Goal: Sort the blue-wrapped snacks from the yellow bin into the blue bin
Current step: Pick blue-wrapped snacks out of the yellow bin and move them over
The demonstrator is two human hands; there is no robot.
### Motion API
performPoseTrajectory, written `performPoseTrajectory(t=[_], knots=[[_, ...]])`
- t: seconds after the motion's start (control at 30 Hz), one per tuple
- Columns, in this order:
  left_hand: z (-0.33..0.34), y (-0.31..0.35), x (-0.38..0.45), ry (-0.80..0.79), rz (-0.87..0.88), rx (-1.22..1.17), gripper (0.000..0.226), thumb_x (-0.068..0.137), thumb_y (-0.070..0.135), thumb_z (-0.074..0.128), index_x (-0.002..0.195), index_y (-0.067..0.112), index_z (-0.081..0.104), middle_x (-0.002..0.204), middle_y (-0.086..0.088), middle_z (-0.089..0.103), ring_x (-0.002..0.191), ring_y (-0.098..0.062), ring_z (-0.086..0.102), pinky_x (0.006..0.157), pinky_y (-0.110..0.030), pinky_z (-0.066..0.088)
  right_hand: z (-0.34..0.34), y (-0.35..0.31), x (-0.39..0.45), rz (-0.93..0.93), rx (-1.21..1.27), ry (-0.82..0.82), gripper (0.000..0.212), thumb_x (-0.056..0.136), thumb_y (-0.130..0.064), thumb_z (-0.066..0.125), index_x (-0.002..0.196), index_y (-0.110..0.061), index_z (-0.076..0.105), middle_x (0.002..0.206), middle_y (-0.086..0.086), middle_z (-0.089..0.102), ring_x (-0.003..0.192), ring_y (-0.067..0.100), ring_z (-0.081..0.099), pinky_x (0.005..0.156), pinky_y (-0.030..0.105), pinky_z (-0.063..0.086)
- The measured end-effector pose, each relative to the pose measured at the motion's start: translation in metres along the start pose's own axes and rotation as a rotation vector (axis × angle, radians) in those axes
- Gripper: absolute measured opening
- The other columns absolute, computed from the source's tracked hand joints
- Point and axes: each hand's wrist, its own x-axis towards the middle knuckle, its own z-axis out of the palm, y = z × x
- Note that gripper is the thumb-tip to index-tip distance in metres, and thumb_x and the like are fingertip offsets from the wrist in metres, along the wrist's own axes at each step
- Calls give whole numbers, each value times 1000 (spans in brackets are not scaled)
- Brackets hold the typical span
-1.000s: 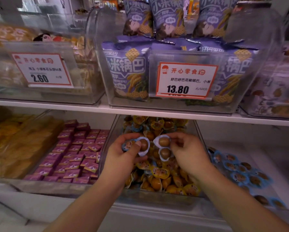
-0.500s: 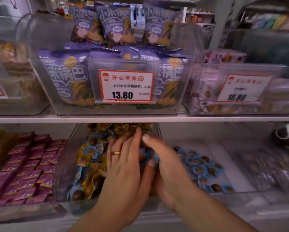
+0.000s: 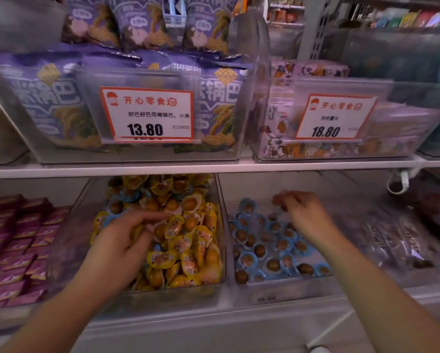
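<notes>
A clear bin (image 3: 163,300) on the lower shelf is piled with yellow-wrapped snacks (image 3: 188,250). A few blue-wrapped snacks (image 3: 115,207) show near its back left. My left hand (image 3: 122,240) lies in this pile, fingers curled among the wrappers; whether it holds one is hidden. To the right, a second clear bin (image 3: 277,294) holds several blue-wrapped snacks (image 3: 272,263) in a thin layer. My right hand (image 3: 303,212) hovers over the back of that bin, blurred, fingers hanging loosely downward with nothing visible in them.
Pink boxes (image 3: 17,240) fill the tray to the left. Dark clear-wrapped packs (image 3: 392,238) lie to the right. The white shelf edge (image 3: 214,166) above carries bins of purple bags (image 3: 48,103) and two price tags.
My hands were together over the yellow bin; the right hand has swung right over the blue bin. The left hand has dropped back into the yellow pile. The view shifted right.
</notes>
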Motion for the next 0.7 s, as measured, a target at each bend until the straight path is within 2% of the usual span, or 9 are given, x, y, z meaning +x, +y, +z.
performPoseTrajectory(t=[0.13,0.27,0.33,0.4,0.43,0.5,0.53,0.6,0.7], knots=[[-9,-10,3,9,-33,11,38,94,0,55,104,33,71,99,26,70,96,13,60,77,0,41,12,-25,-8,-128,214,88,28,87,-32,48,81,-27,75,87,-11,77,90,8,71,88,37,57],[-18,-22,-1,2,-152,51,40,92,-4,52,100,32,68,99,15,68,97,-2,64,79,-8,44,43,-64,-48,-567,53,25,25,93,-27,48,107,-32,69,97,-16,72,93,-3,66,82,12,50],[-24,-29,-3,-65,-189,132,36,93,2,55,94,36,66,91,16,66,92,-7,64,71,-7,41,66,-80,-71,-744,-107,-168,31,97,-25,44,121,-28,63,109,-15,66,102,-4,59,86,7,43],[-28,-32,-6,-196,-157,210,21,95,17,59,103,35,66,90,15,63,92,-13,65,71,-11,44,94,-88,-90,-800,-289,-461,35,99,-27,41,128,-28,60,119,-13,61,112,0,53,95,14,40],[-29,-33,-8,-268,-103,281,20,94,28,61,112,35,66,97,13,62,98,-14,63,79,-18,47,107,-90,-96,-813,-397,-572,36,100,-29,40,131,-29,58,124,-10,58,118,6,49,101,22,39],[-29,-37,-11,-415,12,445,44,87,52,59,129,41,58,115,11,57,111,-13,56,98,-35,43,125,-91,-97,-805,-631,-669,37,100,-40,41,134,-32,54,131,-9,53,124,13,43,105,35,34],[-29,-38,-11,-461,18,498,52,84,62,54,133,46,53,121,13,53,116,-13,52,104,-40,39,128,-92,-93,-787,-704,-678,36,98,-45,43,129,-32,56,128,-8,54,123,15,43,104,37,33],[-28,-38,-11,-481,-17,524,59,78,72,47,133,51,50,127,15,50,121,-16,48,107,-42,34,127,-98,-85,-763,-754,-644,27,91,-48,48,103,-29,63,108,-6,59,110,17,50,97,37,39],[-22,-37,-11,-409,-6,567,55,78,69,52,128,47,53,126,16,51,121,-17,45,105,-40,32,128,-104,-80,-746,-799,-603,22,78,-44,49,68,-25,54,80,-6,56,86,18,53,88,40,46]])
